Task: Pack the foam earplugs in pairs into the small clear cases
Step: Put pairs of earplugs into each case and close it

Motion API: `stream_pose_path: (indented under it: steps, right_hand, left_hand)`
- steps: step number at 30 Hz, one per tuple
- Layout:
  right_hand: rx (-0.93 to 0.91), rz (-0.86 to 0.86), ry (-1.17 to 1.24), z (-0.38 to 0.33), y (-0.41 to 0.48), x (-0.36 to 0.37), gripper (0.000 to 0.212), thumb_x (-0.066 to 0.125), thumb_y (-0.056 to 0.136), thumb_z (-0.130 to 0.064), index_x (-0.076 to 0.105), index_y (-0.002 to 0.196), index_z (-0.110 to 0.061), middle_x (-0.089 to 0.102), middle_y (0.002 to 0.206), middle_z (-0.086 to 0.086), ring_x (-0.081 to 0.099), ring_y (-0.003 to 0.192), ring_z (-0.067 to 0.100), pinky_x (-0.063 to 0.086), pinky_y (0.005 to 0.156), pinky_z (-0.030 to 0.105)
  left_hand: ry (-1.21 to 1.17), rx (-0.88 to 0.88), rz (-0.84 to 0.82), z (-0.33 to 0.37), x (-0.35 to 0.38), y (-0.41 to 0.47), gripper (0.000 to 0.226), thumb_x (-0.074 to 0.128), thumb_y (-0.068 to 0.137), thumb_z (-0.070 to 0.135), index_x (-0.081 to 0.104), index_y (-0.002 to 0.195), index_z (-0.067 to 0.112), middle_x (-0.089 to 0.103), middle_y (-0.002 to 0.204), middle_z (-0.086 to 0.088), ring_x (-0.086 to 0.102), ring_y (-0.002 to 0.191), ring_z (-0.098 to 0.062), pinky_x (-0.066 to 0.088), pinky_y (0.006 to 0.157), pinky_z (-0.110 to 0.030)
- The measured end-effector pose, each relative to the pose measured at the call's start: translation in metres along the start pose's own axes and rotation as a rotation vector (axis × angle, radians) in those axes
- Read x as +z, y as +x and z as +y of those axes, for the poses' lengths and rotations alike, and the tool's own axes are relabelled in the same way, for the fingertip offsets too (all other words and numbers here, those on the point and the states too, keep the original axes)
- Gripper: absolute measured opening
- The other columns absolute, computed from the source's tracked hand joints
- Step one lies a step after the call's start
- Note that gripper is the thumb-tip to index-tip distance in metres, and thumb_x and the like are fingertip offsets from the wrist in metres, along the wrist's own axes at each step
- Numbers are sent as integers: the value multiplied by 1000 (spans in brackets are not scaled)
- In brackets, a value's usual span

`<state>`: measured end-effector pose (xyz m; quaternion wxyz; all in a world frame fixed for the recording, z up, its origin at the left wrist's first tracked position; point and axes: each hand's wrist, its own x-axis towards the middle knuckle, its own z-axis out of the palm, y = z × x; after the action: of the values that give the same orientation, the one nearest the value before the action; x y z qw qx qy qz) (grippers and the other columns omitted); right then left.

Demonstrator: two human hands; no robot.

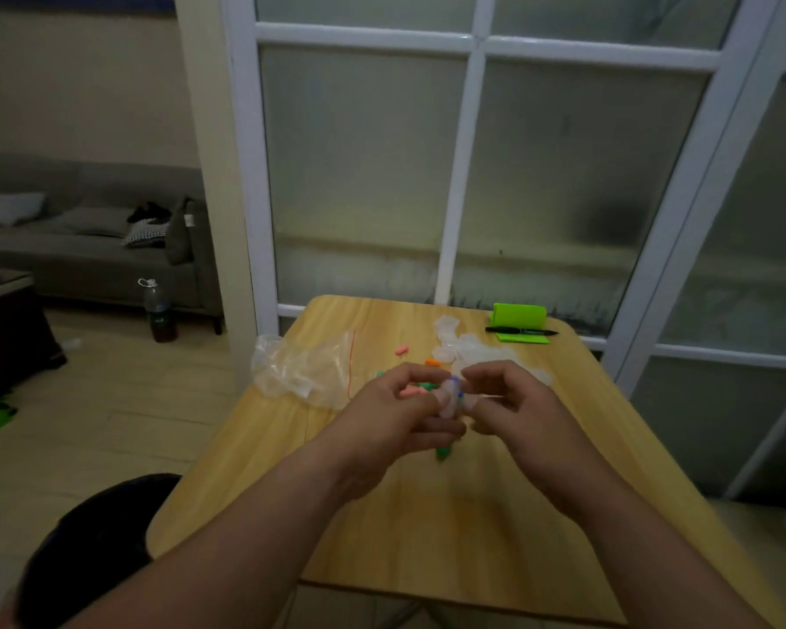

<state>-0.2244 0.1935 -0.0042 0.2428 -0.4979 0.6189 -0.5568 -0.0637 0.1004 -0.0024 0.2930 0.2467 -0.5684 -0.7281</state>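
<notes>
near half of surface (427,537): bare, open passage | far left: crumpled plastic bag (300,365) at the left edge | far middle: heap of clear cases (473,351), loose earplugs (401,350) scattered just beside | far right corner: green holder (518,316), pen (520,330) lying before it | behind: glazed door (364,174) closes the far edge

Left hand (393,413) and right hand (511,404) on small clear case (451,398)
</notes>
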Motion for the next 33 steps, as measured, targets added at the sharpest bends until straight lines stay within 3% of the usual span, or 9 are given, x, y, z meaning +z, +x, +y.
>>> stream_pose_path:
  steps: [2,4,9,14,19,26,30,33]
  right_hand:
    - [129,-7,91,2,1,-3,14,69,100,-27,71,109,-18,79,105,-4,76,101,14,59,95,44]
    - [176,-43,72,5,2,-4,23,70,99,-34,71,106,-12,80,103,1,76,100,16,57,99,51]
    - [144,-88,-5,9,3,1,21,78,93,-32,74,94,-12,78,92,6,68,101,36,56,93,53]
    - [151,-104,17,13,6,2,22,78,92,-30,72,94,-9,79,94,6,69,106,36,54,96,56]
    - [145,-122,40,15,12,7,20,79,91,-26,71,92,-9,79,94,9,72,91,28,54,85,41]
    - [101,-114,48,10,14,19,11,77,92,-14,70,93,-5,80,87,7,74,82,15,58,82,34]
    - [139,-63,51,15,18,21,8,75,92,-10,71,98,-6,79,91,10,76,91,31,61,86,47]
    - [172,-34,90,16,22,21,6,71,93,-6,74,98,-7,80,95,9,77,89,28,65,77,40]
  left_hand:
    - [13,15,10,-1,5,-3,27,66,101,10,69,127,15,73,114,-27,75,104,-37,63,92,-40]
    - [25,16,1,-5,7,-6,28,67,99,8,71,126,16,75,113,-24,75,105,-37,62,93,-39]
    - [26,9,-7,-16,3,-8,31,68,99,8,70,129,15,76,113,-19,77,103,-32,63,90,-35]
    - [63,21,-14,-17,2,-8,32,68,98,5,69,130,10,74,116,-25,74,105,-36,63,86,-31]
    - [54,12,-9,-14,-3,-9,30,67,97,0,70,126,8,73,114,-28,74,104,-38,62,80,-28]
    - [21,-6,11,-12,-13,-9,27,67,97,0,72,122,9,76,111,-24,77,101,-34,62,78,-29]
    - [7,-14,54,-14,-18,-8,29,62,99,-2,71,124,9,76,112,-24,77,100,-38,65,84,-38]
    - [-24,-25,57,-12,-23,-7,29,59,99,-1,68,126,7,76,110,-25,76,102,-39,65,84,-37]
